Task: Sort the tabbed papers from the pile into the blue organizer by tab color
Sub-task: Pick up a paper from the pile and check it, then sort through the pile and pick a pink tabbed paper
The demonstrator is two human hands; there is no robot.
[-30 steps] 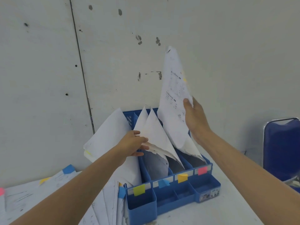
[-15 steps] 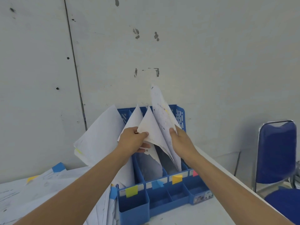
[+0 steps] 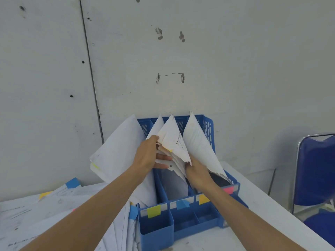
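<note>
While both hands worked inside the blue organizer (image 3: 208, 126), sorting was judged partly complete: sheets stood in several slots, yet a pile (image 3: 54, 201) of tabbed papers lay on the table (image 3: 253, 205) to the left, with blue, yellow and pink tabs showing.

The left hand (image 3: 146, 156) pinched the middle bundle (image 3: 170, 140) between thumb and fingers, drawing it leftward. The right hand (image 3: 197, 175) sat low between that bundle and the rightmost sheet (image 3: 197, 142). Its fingers were hidden behind paper, so its grip could not be determined.

The rightmost sheet stood on edge in the right part of the organizer, behind the yellow label (image 3: 204, 199) and pink label (image 3: 228, 189); the exact slot could not be confirmed. Its upper corner pointed up toward the wall (image 3: 235, 69). Its long axis ran steeply from the slot's front floor up to the organizer's rear panel.
</note>
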